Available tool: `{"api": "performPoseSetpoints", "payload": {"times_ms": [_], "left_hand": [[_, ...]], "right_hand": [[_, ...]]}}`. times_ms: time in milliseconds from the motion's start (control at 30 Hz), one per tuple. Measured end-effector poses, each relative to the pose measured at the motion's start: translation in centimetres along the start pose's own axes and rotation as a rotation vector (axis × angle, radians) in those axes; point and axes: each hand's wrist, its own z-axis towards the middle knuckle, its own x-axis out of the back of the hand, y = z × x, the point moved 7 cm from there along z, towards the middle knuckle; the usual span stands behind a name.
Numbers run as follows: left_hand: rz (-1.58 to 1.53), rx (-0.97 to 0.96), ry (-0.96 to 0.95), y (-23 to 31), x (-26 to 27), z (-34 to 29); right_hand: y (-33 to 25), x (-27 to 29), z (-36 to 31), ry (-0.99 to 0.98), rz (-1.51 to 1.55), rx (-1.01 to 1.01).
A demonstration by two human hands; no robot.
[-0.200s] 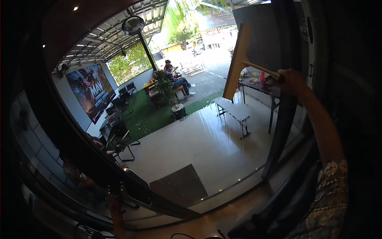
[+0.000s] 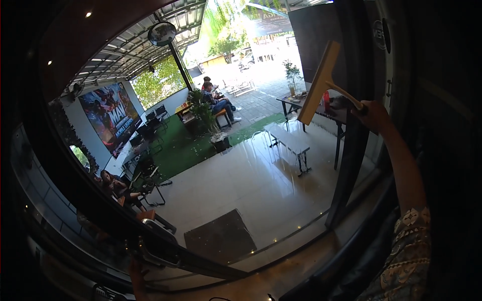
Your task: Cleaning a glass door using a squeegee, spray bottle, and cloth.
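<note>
My right hand (image 2: 375,116) is closed round the handle of a squeegee (image 2: 319,83) with a wide yellowish blade bar. The bar stands tilted, its top leaning right, in front of the glass door (image 2: 241,175); whether it touches the pane cannot be made out. Wet streaks and ripples show on the glass. My right forearm, in a patterned sleeve, comes up from the lower right. Low on the left, my left hand (image 2: 136,271) is beside the door's metal handle (image 2: 159,253); its fingers are mostly lost in the dark.
Dark door frame (image 2: 346,165) borders the glass. Beyond it are a white bench (image 2: 287,139), a dark table (image 2: 331,114), a potted plant (image 2: 203,113), a dark floor mat (image 2: 221,236) and chairs (image 2: 150,173). One person (image 2: 218,103) sits outside, another (image 2: 118,186) sits at the left.
The squeegee has moved right and slightly down across the glass with my right hand. The whole view has shifted a little, showing more of the seated person at the left.
</note>
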Motion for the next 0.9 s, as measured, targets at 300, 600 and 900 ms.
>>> {"api": "performPoseSetpoints", "payload": {"times_ms": [300, 600, 900], "left_hand": [[0.05, 0.02, -0.125, -0.9, 7.9, 1.8], [-0.047, 0.02, -0.008, 1.5, 3.9, 0.1], [0.091, -0.145, -0.045, 2.1, -6.8, -2.9]], "right_hand": [[-2.2, -5.0, -8.9, 0.087, 0.451, -0.169], [-0.9, -14.3, -11.9, -0.093, 1.05, -0.733], [-8.3, -14.2, -10.1, -0.058, 1.695, -0.99]]}}
